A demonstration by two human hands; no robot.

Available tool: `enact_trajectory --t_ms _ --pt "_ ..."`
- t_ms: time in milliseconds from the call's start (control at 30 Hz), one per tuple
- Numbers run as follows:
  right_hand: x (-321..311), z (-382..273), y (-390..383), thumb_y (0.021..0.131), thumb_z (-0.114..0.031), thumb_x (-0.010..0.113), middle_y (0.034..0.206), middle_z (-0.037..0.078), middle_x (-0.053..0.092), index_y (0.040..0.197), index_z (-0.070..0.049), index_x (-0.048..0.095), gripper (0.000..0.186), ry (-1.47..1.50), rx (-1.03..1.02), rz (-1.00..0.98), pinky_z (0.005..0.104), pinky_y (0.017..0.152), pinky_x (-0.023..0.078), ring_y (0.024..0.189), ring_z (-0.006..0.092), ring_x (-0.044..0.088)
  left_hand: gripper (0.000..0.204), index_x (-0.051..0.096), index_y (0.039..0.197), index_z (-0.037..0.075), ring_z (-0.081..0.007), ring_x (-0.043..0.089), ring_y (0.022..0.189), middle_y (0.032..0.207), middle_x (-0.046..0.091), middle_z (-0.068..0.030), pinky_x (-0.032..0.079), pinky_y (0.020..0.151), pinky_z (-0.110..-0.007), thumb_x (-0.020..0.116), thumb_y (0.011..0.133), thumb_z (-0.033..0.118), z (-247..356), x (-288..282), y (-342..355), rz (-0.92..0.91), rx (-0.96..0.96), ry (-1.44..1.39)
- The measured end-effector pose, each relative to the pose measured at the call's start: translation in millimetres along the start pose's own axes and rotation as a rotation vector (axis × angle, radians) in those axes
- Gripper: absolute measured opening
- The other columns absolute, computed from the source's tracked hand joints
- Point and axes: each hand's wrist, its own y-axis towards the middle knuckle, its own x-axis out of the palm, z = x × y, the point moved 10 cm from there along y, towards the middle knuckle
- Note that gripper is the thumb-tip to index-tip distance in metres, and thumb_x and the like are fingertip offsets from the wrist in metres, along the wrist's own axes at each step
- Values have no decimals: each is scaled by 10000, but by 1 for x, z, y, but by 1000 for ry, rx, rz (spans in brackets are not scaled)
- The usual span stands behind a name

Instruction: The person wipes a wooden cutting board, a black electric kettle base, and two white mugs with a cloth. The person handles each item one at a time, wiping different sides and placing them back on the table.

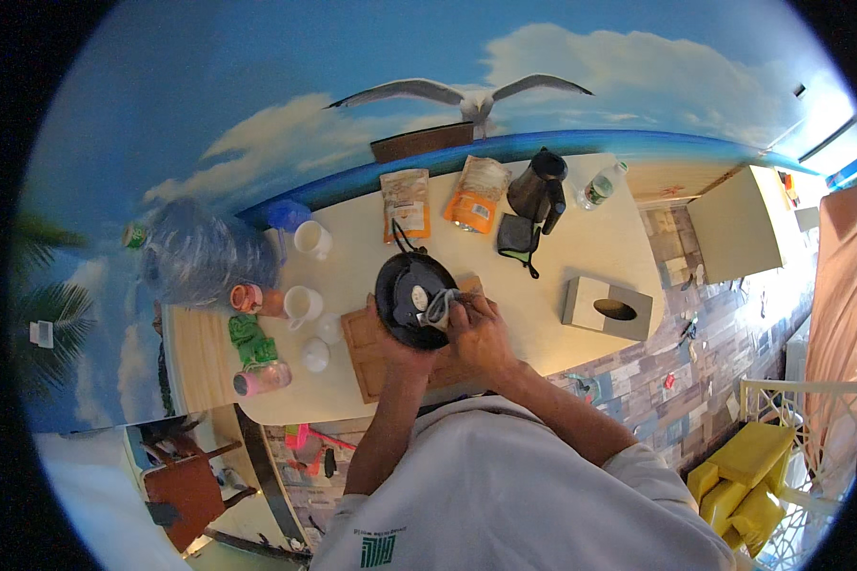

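Observation:
My left hand (pixel 400 347) holds a small black pan (pixel 400 285) from below, its handle pointing toward the back and a pale round mark at its middle. My right hand (pixel 476 333) has its fingers closed on a grey cloth (pixel 438 306), pressed to the pan's right part. Beneath both hands lies a wooden board (pixel 367 366). Two orange-and-beige pouches (pixel 405 195) lie behind the pan, with a dark folded pad (pixel 517 238) to their right.
The pale table (pixel 333 219) also holds a kettle (pixel 533 186), water bottle (pixel 600 190), tissue box (pixel 590 300), white mugs (pixel 303 306), jars (pixel 246 297), green packet (pixel 249 338) and large water jug (pixel 200 257). Yellow cushions (pixel 743 457) and a chair (pixel 186 490) stand below.

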Motion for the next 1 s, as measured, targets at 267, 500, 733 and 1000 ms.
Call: enact_trajectory --t_ms 267,500,733,1000 --pt "-24 -26 -9 800 -140 673 933 189 703 973 -22 608 219 -67 -60 85 516 812 497 928 394 653 674 584 1359 95 -276 628 1160 1302 643 -106 522 997 -455 430 981 632 -12 -4 4 -142 -20 -1" --pt "-30 -44 -5 829 -166 690 743 192 679 851 -18 641 158 127 28 -2 501 684 537 766 389 677 674 605 1324 87 -256 648 1100 1260 655 -104 548 944 -441 463 965 639 -7 5 -21 -214 193 307" --pt "-26 -39 16 878 -188 672 833 212 710 887 -17 737 183 425 283 -141 495 658 540 736 442 671 641 614 1287 105 -229 647 1061 1189 661 -66 558 920 -409 519 949 642 -110 -167 65 -225 -184 5" --pt "-48 38 30 993 -167 664 763 -57 551 935 5 679 182 1003 422 358 262 597 399 716 47 448 639 566 1395 126 -291 585 1262 1397 599 -95 494 1074 -460 469 986 608 -22 -24 -1 -245 -13 143"
